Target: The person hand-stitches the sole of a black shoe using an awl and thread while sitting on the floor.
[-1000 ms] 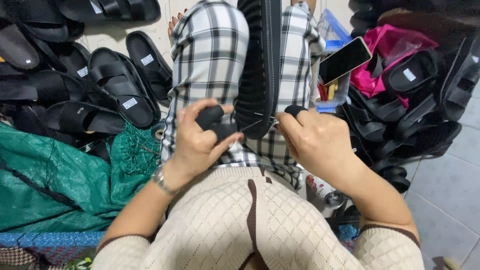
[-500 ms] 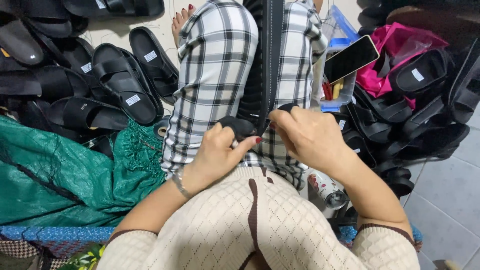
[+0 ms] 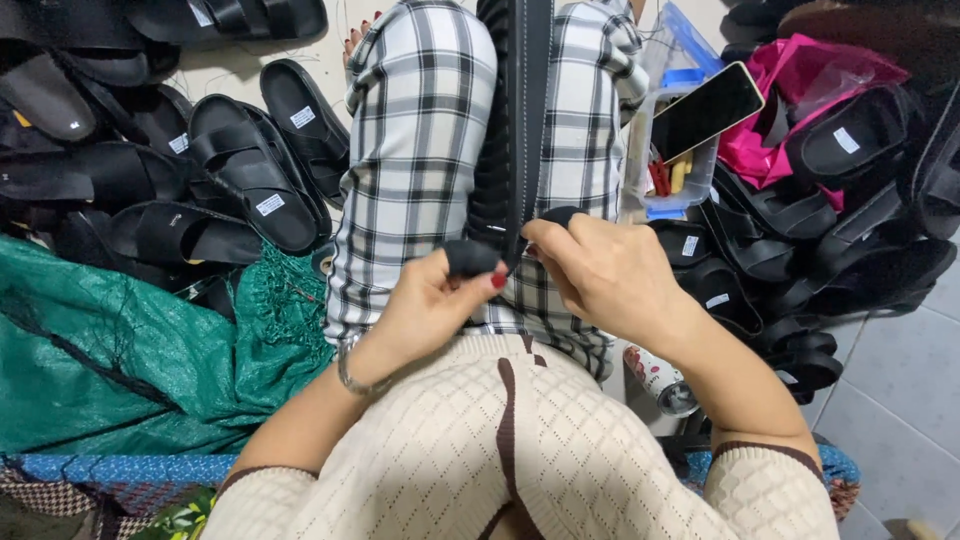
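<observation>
left hand [image 3: 425,305]: pinches a black strap end [image 3: 470,258], thumb on it
right hand [image 3: 600,275]: pinches the other strap end [image 3: 562,216] with its fingertips
sandal [image 3: 515,120]: black, stands on edge between the knees in plaid trousers [image 3: 420,150], sole edge up, running away from the body
left side: black sandals [image 3: 250,170] piled on the floor, green net bag [image 3: 120,360] beside them
right side: phone [image 3: 708,108] on a plastic box [image 3: 672,60], pink bag [image 3: 790,90], more black sandals [image 3: 850,240], spray can [image 3: 660,380] on the floor by the right forearm
</observation>
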